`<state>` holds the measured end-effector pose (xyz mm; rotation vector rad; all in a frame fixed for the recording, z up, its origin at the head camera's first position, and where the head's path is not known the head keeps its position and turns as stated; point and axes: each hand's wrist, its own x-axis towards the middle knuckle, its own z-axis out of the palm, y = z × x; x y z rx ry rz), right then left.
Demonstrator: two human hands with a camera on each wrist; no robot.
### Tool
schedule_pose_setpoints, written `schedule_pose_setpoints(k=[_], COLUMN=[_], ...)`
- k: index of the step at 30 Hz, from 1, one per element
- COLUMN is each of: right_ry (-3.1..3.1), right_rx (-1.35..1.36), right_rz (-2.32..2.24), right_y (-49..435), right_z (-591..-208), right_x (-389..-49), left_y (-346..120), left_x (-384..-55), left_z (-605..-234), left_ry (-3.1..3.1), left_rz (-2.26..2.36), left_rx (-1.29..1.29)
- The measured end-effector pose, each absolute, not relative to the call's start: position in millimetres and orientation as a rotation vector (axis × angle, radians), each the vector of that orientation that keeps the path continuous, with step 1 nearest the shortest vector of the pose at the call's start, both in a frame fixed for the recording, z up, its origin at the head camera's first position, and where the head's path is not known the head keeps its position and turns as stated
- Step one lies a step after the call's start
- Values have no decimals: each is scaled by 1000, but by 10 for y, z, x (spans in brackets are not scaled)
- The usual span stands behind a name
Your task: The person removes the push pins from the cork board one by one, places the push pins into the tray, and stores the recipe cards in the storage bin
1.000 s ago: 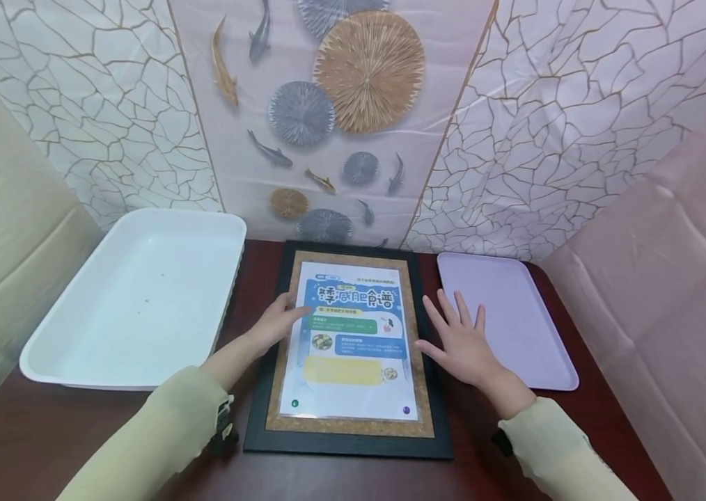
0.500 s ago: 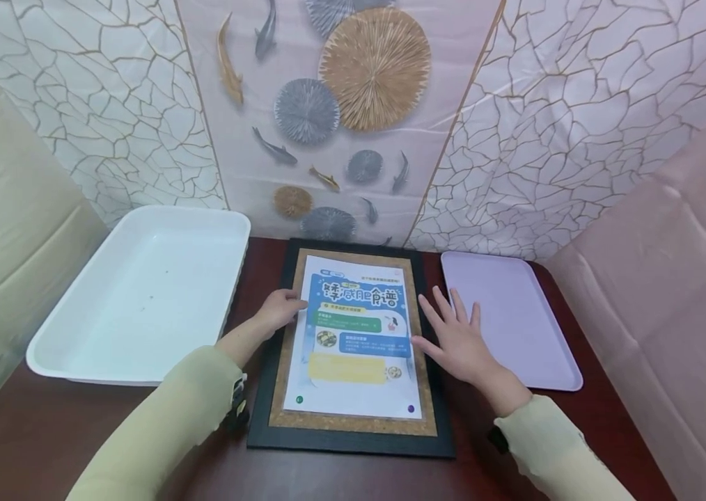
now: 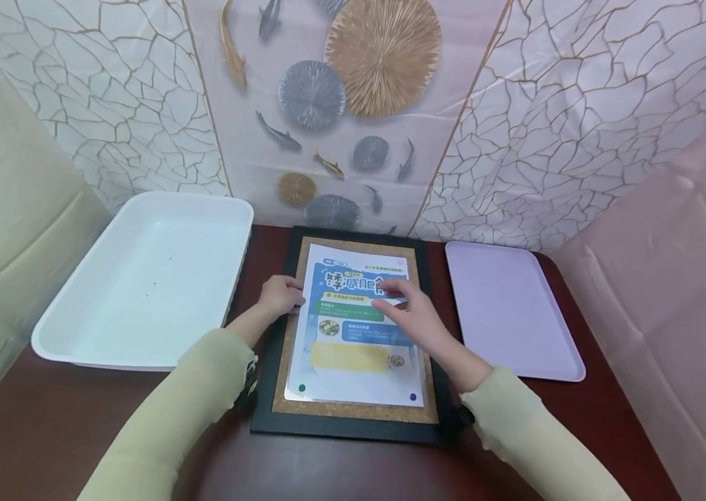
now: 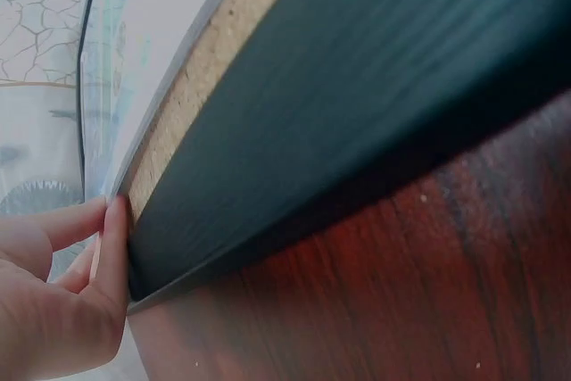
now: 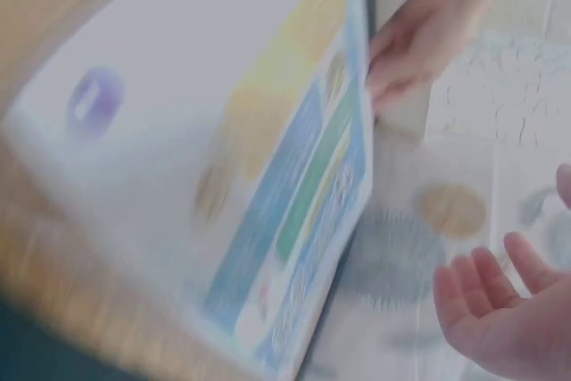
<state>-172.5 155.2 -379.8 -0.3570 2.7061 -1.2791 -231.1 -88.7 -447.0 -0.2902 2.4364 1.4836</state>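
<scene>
A printed sheet (image 3: 353, 386) with a glossy surface and Chinese text lies on a cork board (image 3: 353, 413) with a black frame. A green pushpin (image 3: 301, 387) sits in its lower left corner, a purple pushpin (image 3: 413, 396) in its lower right. At the sheet's left edge, my left hand (image 3: 280, 295) pinches the margin between thumb and fingers; the left wrist view shows these fingertips (image 4: 111, 207) meeting there. Over the upper right of the sheet hovers my right hand (image 3: 412, 313), fingers loosely bent and holding nothing, seen apart from the sheet in the right wrist view.
To the left stands a large white tray (image 3: 140, 348). A flat lilac tray (image 3: 516, 313) lies at the right. Both rest on a dark red wooden table (image 3: 340, 466). Patterned cloth (image 3: 315, 153) hangs behind, and padded panels (image 3: 672, 243) close in the sides.
My right hand has moved left from the frame's right edge to over the sheet, its spread fingers now bent. The left hand stays at the left edge, its fingers drawn back slightly.
</scene>
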Motion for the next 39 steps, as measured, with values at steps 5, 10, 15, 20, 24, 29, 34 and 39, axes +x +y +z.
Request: schedule_pose_setpoints(k=[5,10,15,20,24,29,34,39], right_ry=[2511,2367,2307,2262,2288,2343,2415,2438], right_rx=[-317,-284,-377,-456,-550,-619,-688,-706], right_rz=[-1363,-1352,-1264,-1105,-957,-864,-744,-673], right_y=[1234,959,809,729,672,613,569,543], right_z=[-3878,-4027,-4187,-4348,-4417,-4410,-4413,-4407], right_x=[-1712,-1673,-1614,-1545,-1489,-1444,-1408,-1394], left_y=[-879,-892,-909,-909,-908,-905,-904,-908], left_x=[-2313,-2331,-2363,-2354,-2346,-2344,-2345,-2351], left_z=[-4464,-4475,-4504,-4507,-4503,-4508,-4515,-4530], left_ry=[2417,2417,2410,2397,2407,2426,2432,2434], left_rz=[1501,1503,1512,1522,1515,1508,1501,1504], left_rx=[-310,-317,-315,-320,-324,-329,-325,-314])
